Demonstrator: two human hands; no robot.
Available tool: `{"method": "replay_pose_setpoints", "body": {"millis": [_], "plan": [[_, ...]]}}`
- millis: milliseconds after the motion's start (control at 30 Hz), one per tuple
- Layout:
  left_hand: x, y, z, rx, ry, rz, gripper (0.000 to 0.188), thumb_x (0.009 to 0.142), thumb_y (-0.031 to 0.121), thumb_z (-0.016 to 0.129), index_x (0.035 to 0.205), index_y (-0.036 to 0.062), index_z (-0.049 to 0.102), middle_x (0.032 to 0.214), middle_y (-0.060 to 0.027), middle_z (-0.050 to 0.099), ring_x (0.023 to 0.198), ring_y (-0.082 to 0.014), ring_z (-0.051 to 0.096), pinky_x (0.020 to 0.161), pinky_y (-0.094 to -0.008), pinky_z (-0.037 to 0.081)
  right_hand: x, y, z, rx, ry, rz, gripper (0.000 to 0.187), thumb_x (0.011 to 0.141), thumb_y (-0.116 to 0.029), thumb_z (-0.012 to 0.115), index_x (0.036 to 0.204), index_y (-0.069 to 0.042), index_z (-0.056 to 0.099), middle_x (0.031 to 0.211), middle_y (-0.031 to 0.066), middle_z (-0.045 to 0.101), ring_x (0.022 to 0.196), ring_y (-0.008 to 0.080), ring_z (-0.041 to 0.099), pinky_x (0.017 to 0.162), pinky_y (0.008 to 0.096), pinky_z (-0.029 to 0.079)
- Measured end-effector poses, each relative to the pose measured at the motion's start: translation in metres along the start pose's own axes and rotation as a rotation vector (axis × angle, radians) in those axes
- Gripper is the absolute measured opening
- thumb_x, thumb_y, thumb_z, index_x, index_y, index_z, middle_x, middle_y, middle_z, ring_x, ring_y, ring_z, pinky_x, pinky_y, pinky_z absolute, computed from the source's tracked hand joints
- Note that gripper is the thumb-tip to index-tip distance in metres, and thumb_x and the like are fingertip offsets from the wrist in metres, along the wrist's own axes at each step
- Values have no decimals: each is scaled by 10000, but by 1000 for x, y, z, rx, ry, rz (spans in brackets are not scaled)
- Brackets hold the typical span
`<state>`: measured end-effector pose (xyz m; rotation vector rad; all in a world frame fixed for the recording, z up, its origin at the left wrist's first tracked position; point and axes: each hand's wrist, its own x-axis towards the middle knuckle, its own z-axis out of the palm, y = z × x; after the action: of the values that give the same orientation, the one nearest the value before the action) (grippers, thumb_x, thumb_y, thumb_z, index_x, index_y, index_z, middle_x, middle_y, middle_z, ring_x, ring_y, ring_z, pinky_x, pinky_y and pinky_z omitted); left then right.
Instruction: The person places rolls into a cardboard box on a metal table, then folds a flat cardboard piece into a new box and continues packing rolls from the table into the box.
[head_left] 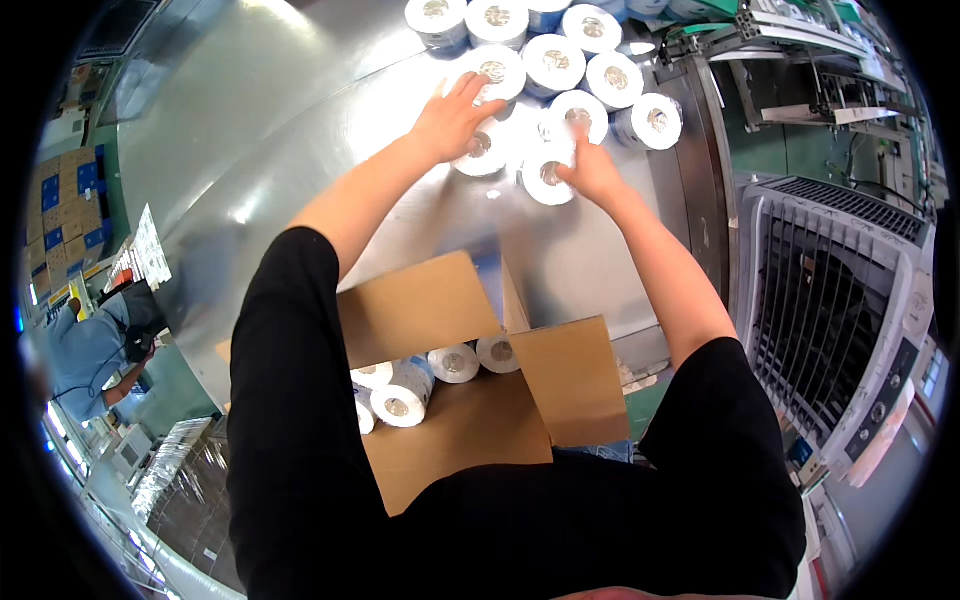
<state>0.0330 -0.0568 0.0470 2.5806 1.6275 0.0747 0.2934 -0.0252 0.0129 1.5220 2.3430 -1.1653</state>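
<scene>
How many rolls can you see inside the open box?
5 visible: three white rolls bunched at the left, two along the far side of the box; more may be hidden.

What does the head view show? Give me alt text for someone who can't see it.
A person's left hand and right hand are on white rolls clustered at the far side of a shiny metal table. Nearer the body, an open cardboard box holds several similar rolls; a grey slatted appliance stands at right.
</scene>
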Motion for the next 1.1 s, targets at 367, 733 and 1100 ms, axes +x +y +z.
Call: {"method": "replay_pose_setpoints", "body": {"millis": [367, 733, 1100], "plan": [[-27, 0, -120, -292, -208, -368, 420, 701, 336, 669, 1090, 181, 638, 1046, -135, 608, 1018, -291, 558, 895, -404, 420, -56, 2, -13, 87, 20, -25, 766, 699, -222, 691, 1312, 87, 351, 907, 227, 632, 837, 318, 632, 737, 372, 495], [-260, 165, -233, -1657, -122, -645, 416, 721, 193, 683, 1090, 13, 617, 1078, -165, 609, 950, -231, 597, 807, -379, 494, -249, -115, -146, 560, 536, -462, 740, 742, 45, 652, 1371, 46, 263, 982, 159, 645, 870, 182, 633, 763, 291, 514], [-305, 216, -59, -83, -353, -273, 415, 676, 332, 694, 1059, 187, 622, 1098, -131, 506, 1107, -290, 404, 892, -421, 311, -299, -211, 6, -457, -479, -570, 572, 756, -103, 592, 1209, 162, 363, 682, 189, 623, 646, 330, 632, 568, 392, 507]]}}
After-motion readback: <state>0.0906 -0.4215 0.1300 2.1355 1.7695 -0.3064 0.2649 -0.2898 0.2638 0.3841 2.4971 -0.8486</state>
